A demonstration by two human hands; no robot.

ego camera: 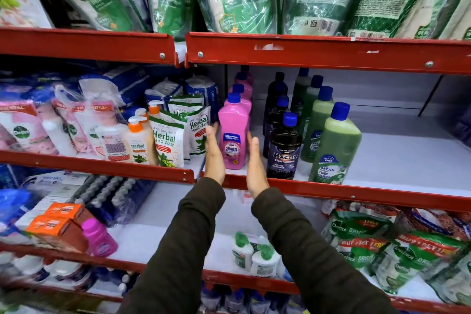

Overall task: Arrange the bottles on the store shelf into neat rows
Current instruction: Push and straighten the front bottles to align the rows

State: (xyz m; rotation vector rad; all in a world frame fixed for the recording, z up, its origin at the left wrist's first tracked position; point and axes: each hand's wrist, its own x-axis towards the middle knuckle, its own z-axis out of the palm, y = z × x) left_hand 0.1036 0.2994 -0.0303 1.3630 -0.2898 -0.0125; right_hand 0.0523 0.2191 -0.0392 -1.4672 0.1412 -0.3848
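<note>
At the centre of the frame, we are holding both hands flat and open, palms facing each other, on either side of the front pink bottle (232,135). Our left hand (213,153) is flanking its left side, fingertips just beside the bottle, and our right hand (255,163) is flanking its right side; neither is gripping anything. We are seeing the pink bottle standing upright at the red shelf edge (356,192), heading a row running back. Right of it, a dark bottle (284,146) is fronting a second row, and a green bottle (334,146) is fronting a third. Herbal pouches (167,143) are sitting left of centre.
</note>
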